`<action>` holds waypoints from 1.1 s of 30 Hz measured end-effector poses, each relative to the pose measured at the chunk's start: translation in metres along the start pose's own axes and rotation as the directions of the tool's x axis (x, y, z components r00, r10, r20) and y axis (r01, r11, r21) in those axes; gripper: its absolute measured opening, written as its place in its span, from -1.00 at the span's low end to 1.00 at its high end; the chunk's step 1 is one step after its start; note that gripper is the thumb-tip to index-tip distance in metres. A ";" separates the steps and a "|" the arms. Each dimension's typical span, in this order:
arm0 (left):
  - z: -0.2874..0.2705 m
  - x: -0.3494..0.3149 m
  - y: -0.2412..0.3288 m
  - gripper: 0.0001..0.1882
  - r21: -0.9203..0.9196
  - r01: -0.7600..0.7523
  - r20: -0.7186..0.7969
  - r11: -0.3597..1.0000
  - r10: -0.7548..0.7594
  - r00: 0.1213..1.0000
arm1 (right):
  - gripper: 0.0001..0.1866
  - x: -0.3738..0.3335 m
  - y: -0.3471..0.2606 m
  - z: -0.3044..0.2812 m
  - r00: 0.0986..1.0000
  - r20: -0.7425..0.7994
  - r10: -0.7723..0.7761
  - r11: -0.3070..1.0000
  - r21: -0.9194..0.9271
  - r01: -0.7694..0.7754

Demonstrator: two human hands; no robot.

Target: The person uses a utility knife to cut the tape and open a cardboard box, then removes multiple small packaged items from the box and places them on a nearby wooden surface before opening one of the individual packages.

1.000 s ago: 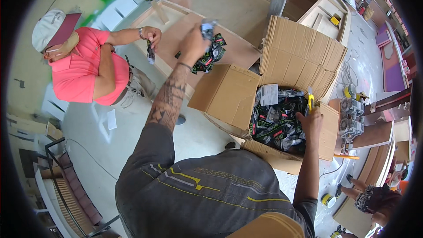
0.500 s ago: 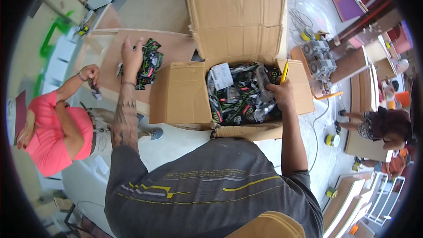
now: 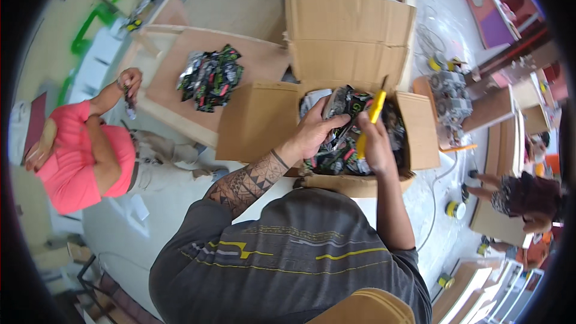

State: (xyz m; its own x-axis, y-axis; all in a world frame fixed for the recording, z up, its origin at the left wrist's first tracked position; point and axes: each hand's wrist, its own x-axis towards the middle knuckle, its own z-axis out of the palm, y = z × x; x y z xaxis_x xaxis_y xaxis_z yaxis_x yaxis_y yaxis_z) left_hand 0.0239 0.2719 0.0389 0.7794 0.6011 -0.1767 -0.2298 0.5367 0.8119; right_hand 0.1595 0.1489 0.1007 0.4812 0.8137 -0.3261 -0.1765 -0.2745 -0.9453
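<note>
Left hand (image 3: 318, 130): fingers closed on a black packet (image 3: 349, 103), over the open cardboard box (image 3: 351, 31). Right hand (image 3: 378, 149): fingers wrapped around a yellow cutter (image 3: 377, 108), just beside the packet. Loose packets (image 3: 327, 163) inside the box; packet pile (image 3: 211, 79) on wooden surface (image 3: 264, 63), left.

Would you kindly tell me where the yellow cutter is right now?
In the head view, right of centre, the yellow cutter is in the person's right hand, over the open cardboard box.

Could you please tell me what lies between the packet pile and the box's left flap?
In the head view, only a bare strip of wooden board separates the packet pile from the left flap of the box.
</note>
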 end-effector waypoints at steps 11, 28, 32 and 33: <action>-0.217 0.101 0.143 -0.14 0.985 0.072 -0.168 0.160 0.751 0.639 | -0.41 0.074 0.075 -0.125 0.786 -0.010 -0.618 0.270 -0.942 0.200; -0.084 0.083 0.111 -0.46 0.992 -0.108 0.057 0.061 0.547 0.835 | -0.88 0.024 0.081 -0.125 0.763 -0.193 -0.617 0.405 -0.909 0.097; 0.013 0.075 0.040 -0.44 0.962 -0.208 0.208 0.175 0.019 0.978 | -0.74 0.002 0.042 -0.119 0.754 -0.387 -0.530 0.691 -0.713 0.120; 0.010 0.080 0.014 -0.39 0.952 -0.284 0.275 0.110 0.092 0.957 | -0.73 -0.002 0.038 -0.119 0.764 -0.422 -0.488 0.754 -0.645 0.124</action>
State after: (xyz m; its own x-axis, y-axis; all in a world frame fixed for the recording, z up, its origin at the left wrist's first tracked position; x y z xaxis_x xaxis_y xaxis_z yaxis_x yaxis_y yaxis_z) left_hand 0.0886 0.3216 0.0419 0.8850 0.4618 0.0587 0.3083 -0.6760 0.6693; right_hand 0.2541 0.0758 0.0643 0.8162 0.5394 0.2067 0.4810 -0.4364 -0.7603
